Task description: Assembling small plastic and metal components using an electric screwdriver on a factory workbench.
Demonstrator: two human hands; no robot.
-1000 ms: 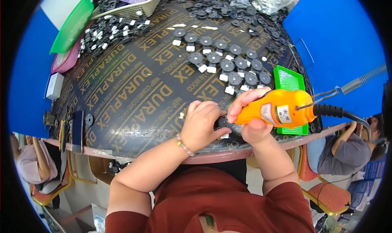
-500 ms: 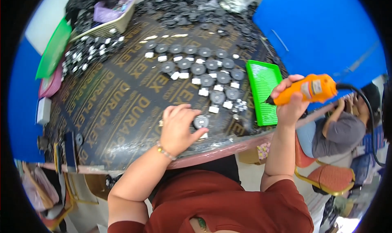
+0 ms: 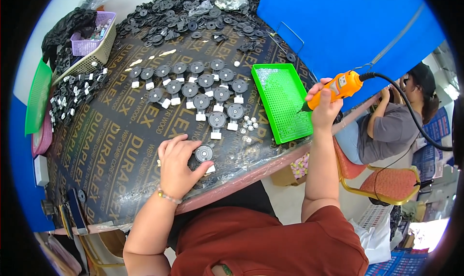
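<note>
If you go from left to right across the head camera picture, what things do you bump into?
Green mesh tray at the table's left edge → lilac basket → left hand → round black part beside it → green tray → right hand holding the orange power screwdriver → seated person in grey.

a small pale label (image 3: 342, 81) sits on the orange tool's side, off the table's right edge — blue printed sheets (image 3: 437, 126) hang at the far right — a cardboard box (image 3: 289, 172) stands below the table's front edge.
</note>
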